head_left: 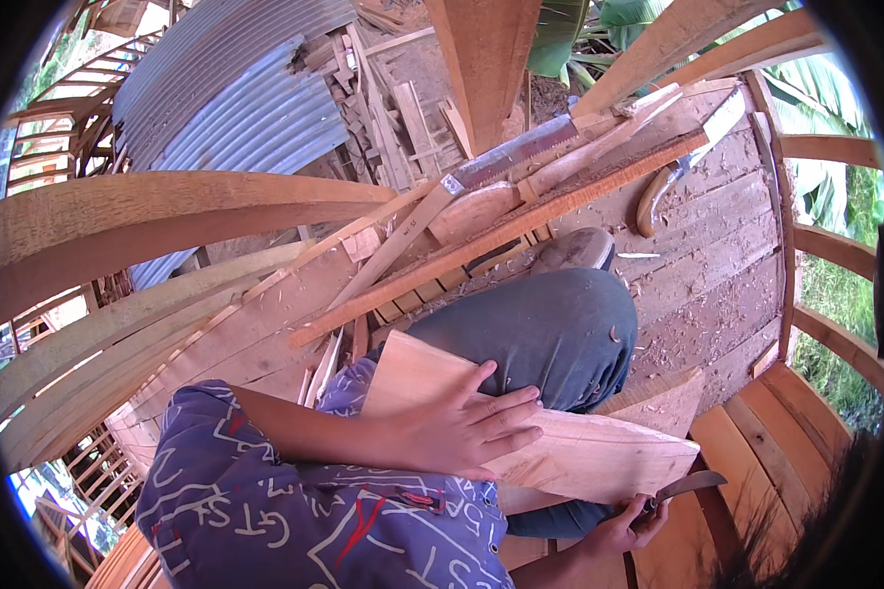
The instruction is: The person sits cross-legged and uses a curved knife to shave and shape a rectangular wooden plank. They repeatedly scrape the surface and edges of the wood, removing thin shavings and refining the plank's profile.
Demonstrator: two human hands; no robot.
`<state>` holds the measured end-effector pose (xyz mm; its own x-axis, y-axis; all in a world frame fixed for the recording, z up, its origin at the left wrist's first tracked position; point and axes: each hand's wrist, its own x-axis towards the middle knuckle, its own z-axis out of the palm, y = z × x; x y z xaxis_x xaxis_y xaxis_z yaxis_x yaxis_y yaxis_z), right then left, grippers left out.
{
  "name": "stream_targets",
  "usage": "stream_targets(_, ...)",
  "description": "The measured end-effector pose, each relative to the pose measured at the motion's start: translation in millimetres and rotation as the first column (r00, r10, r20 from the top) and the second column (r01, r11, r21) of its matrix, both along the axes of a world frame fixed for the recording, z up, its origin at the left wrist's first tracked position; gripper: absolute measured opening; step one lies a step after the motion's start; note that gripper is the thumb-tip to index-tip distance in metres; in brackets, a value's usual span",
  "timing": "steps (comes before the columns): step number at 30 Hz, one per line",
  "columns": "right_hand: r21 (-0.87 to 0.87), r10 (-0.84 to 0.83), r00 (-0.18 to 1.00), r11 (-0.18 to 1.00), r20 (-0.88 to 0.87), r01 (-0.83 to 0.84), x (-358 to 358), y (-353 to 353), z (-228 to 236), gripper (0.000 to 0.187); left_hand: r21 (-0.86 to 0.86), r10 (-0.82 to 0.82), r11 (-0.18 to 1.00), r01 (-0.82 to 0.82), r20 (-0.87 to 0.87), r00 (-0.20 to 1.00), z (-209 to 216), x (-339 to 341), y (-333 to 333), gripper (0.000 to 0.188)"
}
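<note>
A pale wooden board [599, 447] with one pointed end slants across my lap, over my bent leg in dark trousers. My left hand [471, 427] lies flat on the board's middle, fingers spread over its face. Close to the pointed end, my right hand [631, 530] is closed round the handle of a knife [692, 483]. Its dark, slightly curved blade points right, beside the board's lower edge. The handle is mostly hidden by my fingers.
A long reddish timber strip [521, 224] crosses beyond my knee. Behind it lies a handsaw [535, 149]; to the right, a curved wooden handle [650, 204] joins a pale blade. Shavings litter the plank floor [727, 245]. Curved wooden ribs [167, 221] rise around me; corrugated sheets [255, 118] lie outside.
</note>
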<state>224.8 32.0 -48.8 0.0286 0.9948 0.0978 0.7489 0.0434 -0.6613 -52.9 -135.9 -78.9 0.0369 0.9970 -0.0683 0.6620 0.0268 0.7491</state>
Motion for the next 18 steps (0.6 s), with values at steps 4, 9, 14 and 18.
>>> stream_targets(4, -0.009, -0.044, 0.997, 0.999, 0.062, 0.044, 8.3, 9.9, -0.2, 0.029, 0.097, 0.025, 0.995, -0.014, -0.109, 0.994, -9.5, 2.2, 1.8, 0.064)
stream_targets(9, -0.221, -0.019, 0.998, 0.975, 0.052, 0.03, -12.2, 20.6, 21.7, 0.034, 0.182, 0.125, 0.978, -0.1, -0.126, 0.984, -7.7, 0.8, 7.5, 0.061)
stream_targets(14, -0.063, 0.037, 0.999, 0.997, 0.001, -0.037, -0.8, 31.6, -11.0, 0.028, 0.093, 0.047, 0.995, -0.041, -0.059, 0.997, -6.9, -9.0, 10.7, 0.066)
stream_targets(18, -0.15, 0.018, 0.993, 0.988, -0.118, -0.036, 18.4, 37.2, -13.7, 0.029, 0.121, 0.076, 0.991, -0.055, -0.174, 0.982, -6.5, 0.5, 9.3, 0.07)
